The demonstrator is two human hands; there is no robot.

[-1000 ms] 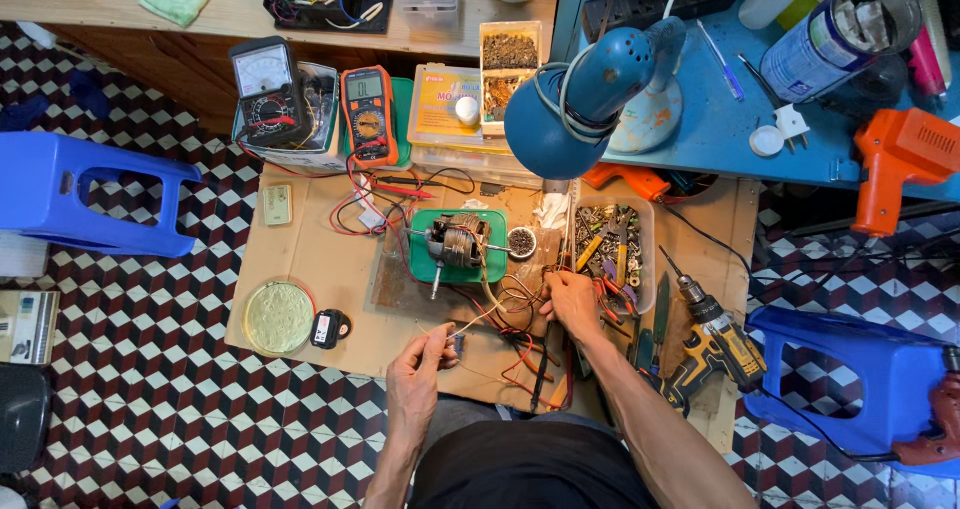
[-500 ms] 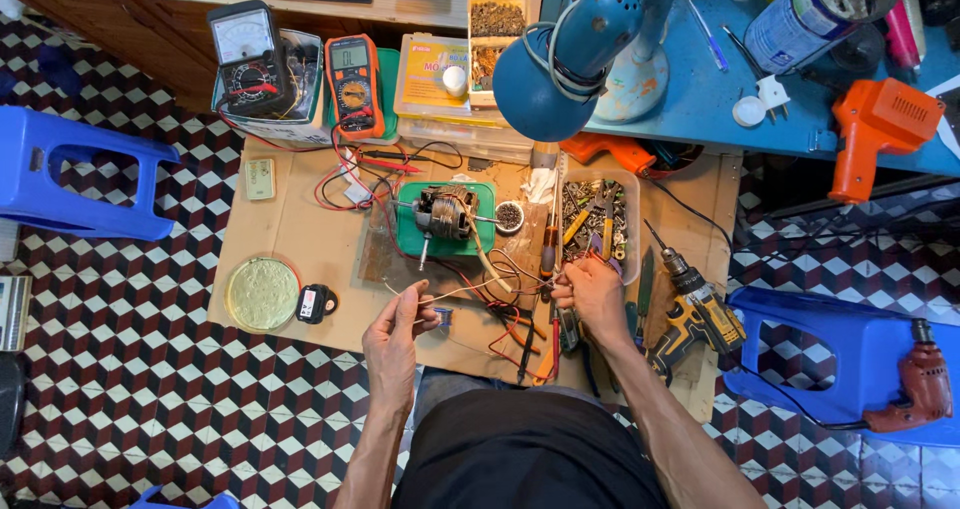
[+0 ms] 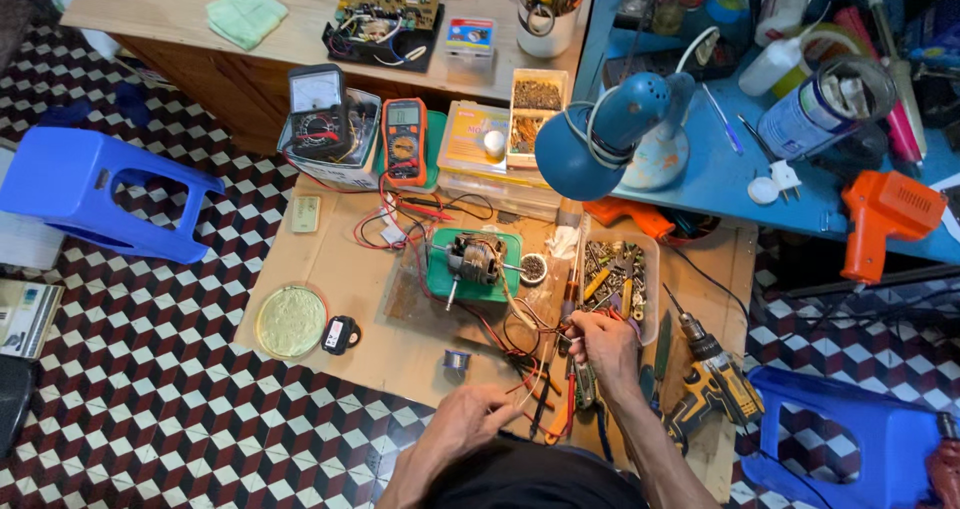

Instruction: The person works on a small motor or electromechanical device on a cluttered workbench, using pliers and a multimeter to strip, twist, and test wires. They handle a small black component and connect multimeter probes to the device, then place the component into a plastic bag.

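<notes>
A blue stool (image 3: 95, 194) stood at far left on the checkered floor, out of the way of the low board (image 3: 330, 269) that carried the work. On the board lay a round green lid (image 3: 291, 321) and a small black gadget (image 3: 340, 334), set aside near the left edge. Behind them two meters (image 3: 404, 141) rested close enough to read, their red and black leads (image 3: 420, 209) running down toward the motor (image 3: 475, 261), which sat on a green tray (image 3: 440, 279) at the middle of the board, likely to keep it steady.

The left hand (image 3: 470, 419) hovered low at the near edge, fingers curled together around thin wires (image 3: 525, 369) that trailed from the motor, seemingly to hold them taut. The right hand (image 3: 605, 344) was just beside it, fingers pinched on the same bundle near some screwdrivers (image 3: 572, 389). A parts box (image 3: 620, 274) lay within reach above that hand, under a blue lamp (image 3: 600, 139) bent over the work. A yellow drill (image 3: 715, 384) lay at right, near another blue stool.
</notes>
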